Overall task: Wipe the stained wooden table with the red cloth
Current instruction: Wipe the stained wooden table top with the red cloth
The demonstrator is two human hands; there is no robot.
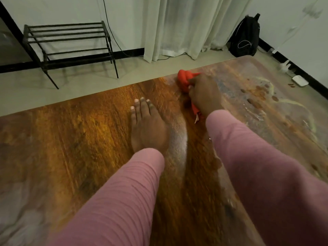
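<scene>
Nearest my camera are two pink sleeves, the left sleeve (115, 201) and the right sleeve (257, 166), both reaching forward over the wooden tabletop (71, 139). The red cloth (185, 80) is my reference for everything else. It sits bunched on the tabletop close to the far edge, and the right hand (204, 94) grips it with fingers curled round the bundle. A tail of the fabric trails out under the wrist toward me.

On the near side of the cloth and a little to its left, the left hand (147, 126) lies flat on the wood, fingers straight and together, holding nothing. Between that hand and the right sleeve I see a pale, dull streak (179, 139) running toward me from just below the cloth.

To the right of the cloth the wood looks cloudy. There I make out brown stains (260, 93) with pale yellowish rings around them.

Beyond the cloth the floor begins. Far to the cloth's left stands a black metal rack (69, 43). Straight behind the cloth hangs a white curtain (186, 23). Behind the cloth and to its right a black backpack (245, 38) leans in the corner. Farther right of the cloth a small white object (300, 80) lies on the floor; I cannot tell what it is.
</scene>
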